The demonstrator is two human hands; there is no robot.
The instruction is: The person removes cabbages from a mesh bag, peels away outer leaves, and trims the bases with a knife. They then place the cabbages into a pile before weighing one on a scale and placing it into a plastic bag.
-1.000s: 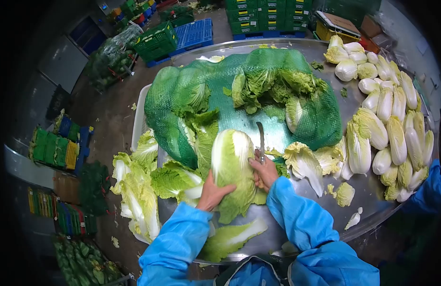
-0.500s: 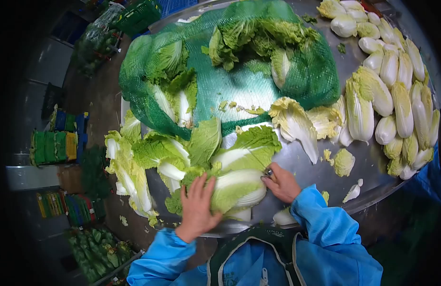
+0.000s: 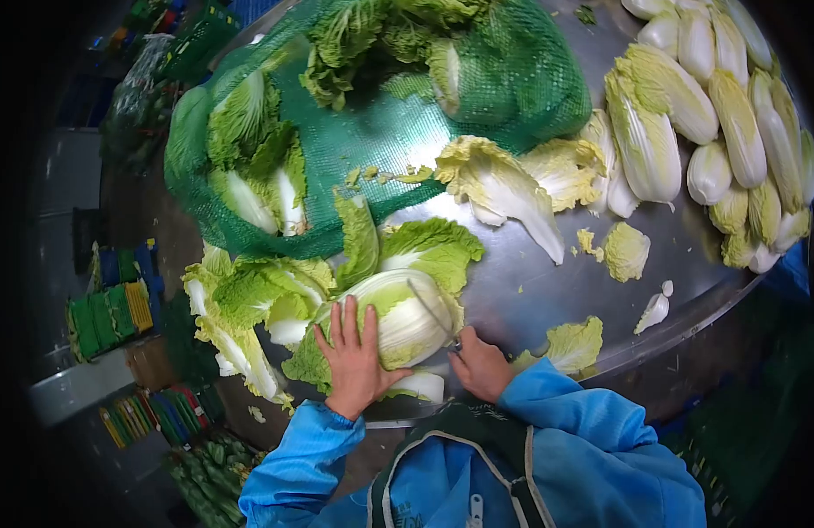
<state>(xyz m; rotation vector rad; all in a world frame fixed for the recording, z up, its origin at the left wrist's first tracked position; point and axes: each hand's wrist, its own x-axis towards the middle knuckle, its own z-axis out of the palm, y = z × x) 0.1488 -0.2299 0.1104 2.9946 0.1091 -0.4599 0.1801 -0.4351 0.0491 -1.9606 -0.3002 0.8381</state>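
Observation:
A napa cabbage (image 3: 405,330) with a pale white body lies on its side on the metal table near my front. My left hand (image 3: 354,361) rests on its leafy end with the fingers spread. Closed around a knife (image 3: 433,308), my right hand (image 3: 482,365) is at the cabbage's right end, and the thin blade overlaps the cabbage's surface. Loose green outer leaves (image 3: 264,292) lie to the left, and another large leaf (image 3: 432,251) sits just behind the cabbage. A cut white piece (image 3: 422,385) shows between my hands.
A green mesh bag (image 3: 363,145) holding leafy cabbages spreads across the back of the table. Trimmed cabbages (image 3: 733,123) are piled at the right. Yellowish leaves (image 3: 513,194) lie mid-table, and a leaf (image 3: 574,345) rests by the front edge. Stacked folded bags (image 3: 108,319) stand off to the left.
My view has shifted, so the bag and pile appear higher and further left. The knife blade now shows over the cabbage's right end. My left hand stays on the cabbage, fingers more spread.

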